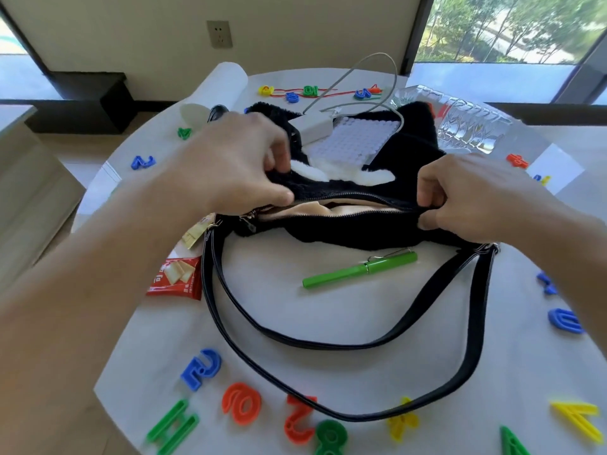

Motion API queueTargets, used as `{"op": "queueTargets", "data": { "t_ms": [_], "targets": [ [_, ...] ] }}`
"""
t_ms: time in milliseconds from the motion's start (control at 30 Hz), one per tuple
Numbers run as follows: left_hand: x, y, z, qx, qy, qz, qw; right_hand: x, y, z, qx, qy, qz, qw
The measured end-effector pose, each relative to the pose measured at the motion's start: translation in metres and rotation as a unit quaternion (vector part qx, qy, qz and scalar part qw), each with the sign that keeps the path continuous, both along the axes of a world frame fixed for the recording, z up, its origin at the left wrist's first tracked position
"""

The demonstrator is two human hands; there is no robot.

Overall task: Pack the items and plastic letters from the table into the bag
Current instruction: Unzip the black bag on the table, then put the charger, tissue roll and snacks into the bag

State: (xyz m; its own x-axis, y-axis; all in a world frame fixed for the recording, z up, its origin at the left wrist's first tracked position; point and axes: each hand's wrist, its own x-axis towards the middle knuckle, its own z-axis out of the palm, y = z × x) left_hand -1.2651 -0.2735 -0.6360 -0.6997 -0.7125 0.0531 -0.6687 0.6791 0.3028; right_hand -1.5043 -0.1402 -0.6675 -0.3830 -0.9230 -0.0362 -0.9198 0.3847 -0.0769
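Right now both hands are working at the black plush bag (410, 149), which is lying in the middle of the round white table (328, 307). The left hand (239, 162) is pinching the far lip of the zip opening between its thumb and curled fingers. The right hand (466, 198) is gripping the right end of the same opening, with its fingers and thumb curled round the fabric. Between them the zip is gaping, and a beige lining (312, 208) is showing inside.

A white charger (312, 126) and a white studded pad (354, 139) are resting on top of the bag. The black straps (295, 339) are looping across the table toward the person. A green pen (359, 269) is lying inside that loop, just beside the bag's near edge. A red snack packet (175, 277) is sitting just left of the straps.

Plastic letters and numbers are lying scattered round the table edge. A green H (172, 426), an orange 9 (241, 403) and a green 8 (331, 436) are sitting nearest. A yellow 7 (578, 421) and a blue U (565, 320) are lying to the right. A clear plastic bottle (469, 126) is lying behind the bag.
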Motion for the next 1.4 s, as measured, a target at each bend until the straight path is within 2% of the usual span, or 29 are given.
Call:
{"op": "queueTargets", "data": {
  "t_ms": [133, 233, 400, 600, 667, 767, 833, 967, 1033, 1100, 1200, 1300, 1400],
  "targets": [
    [-0.024, 0.004, -0.008, 0.02, -0.004, -0.133, 0.991, 0.017, -0.007, 0.01, -0.038, -0.036, 0.01, 0.999],
    [-0.031, -0.001, -0.024, 0.012, -0.006, -0.168, 0.986, 0.03, -0.008, 0.001, -0.096, -0.061, 0.017, 0.993],
    [-0.035, -0.002, -0.038, -0.046, -0.043, -0.174, 0.983, 0.042, -0.003, -0.014, -0.082, -0.051, 0.01, 0.995],
    [-0.044, -0.001, -0.039, -0.028, -0.116, -0.158, 0.98, 0.066, -0.006, -0.016, -0.035, -0.013, 0.03, 0.999],
    [-0.047, -0.002, -0.041, -0.008, -0.135, -0.156, 0.979, 0.064, -0.007, -0.008, -0.056, -0.035, 0.013, 0.998],
    [-0.048, -0.001, -0.042, 0.021, -0.141, -0.137, 0.98, 0.056, -0.021, 0.012, -0.146, -0.067, -0.003, 0.987],
    [-0.049, -0.001, -0.044, 0.025, -0.137, -0.132, 0.981, 0.045, -0.043, 0.02, -0.159, -0.057, 0.012, 0.986],
    [-0.048, -0.003, -0.045, 0.039, -0.136, -0.131, 0.981, 0.016, -0.096, 0.016, -0.028, 0.028, 0.076, 0.996],
    [-0.047, -0.005, -0.044, 0.043, -0.141, -0.13, 0.98, 0.007, -0.112, 0.005, 0.06, 0.04, 0.098, 0.993],
    [-0.047, -0.006, -0.042, 0.045, -0.136, -0.137, 0.98, 0.003, -0.121, -0.006, 0.102, 0.048, 0.103, 0.988],
    [-0.049, -0.008, -0.041, 0.063, -0.108, -0.13, 0.984, 0.0, -0.127, -0.017, 0.061, 0.077, 0.102, 0.99],
    [-0.047, -0.009, -0.039, 0.057, -0.101, -0.132, 0.984, 0.001, -0.122, -0.013, -0.042, 0.109, 0.09, 0.989],
    [-0.043, -0.012, -0.037, 0.057, -0.085, -0.142, 0.985, 0.004, -0.103, 0.004, -0.143, 0.081, 0.063, 0.984]
  ]
}}
